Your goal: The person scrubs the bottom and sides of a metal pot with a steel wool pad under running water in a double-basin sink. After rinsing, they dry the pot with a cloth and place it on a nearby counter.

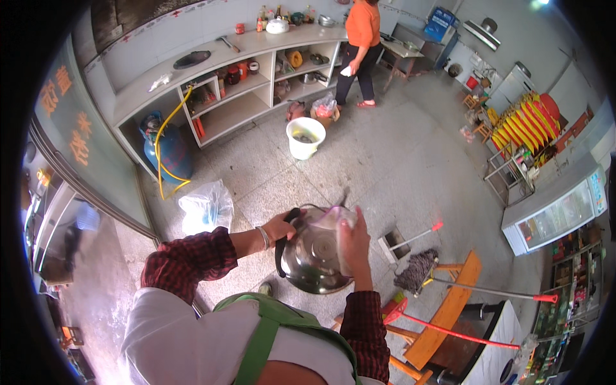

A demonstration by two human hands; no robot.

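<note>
My left hand (280, 228) grips the black handle (280, 255) of a shiny stainless-steel vessel (313, 264), which looks like a kettle. The vessel is held up in front of my body, above the floor. A round, ringed face of it is turned towards me. Against its right side, my right hand (355, 243) presses a pale cloth (332, 219) with a purple edge. The right fingers cover part of the cloth, and the cloth hides part of the metal. A thin dark part sticks out beyond the far rim; what it is I cannot tell.
Ahead stands a white bucket (305, 139). A clear plastic bag (207, 207) lies left, near a blue gas cylinder (168, 149) with a yellow hose. To the right are a dustpan (394, 245), a mop (417, 270) and a wooden bench (447, 308). Another person (361, 48) stands by the counter (260, 43).
</note>
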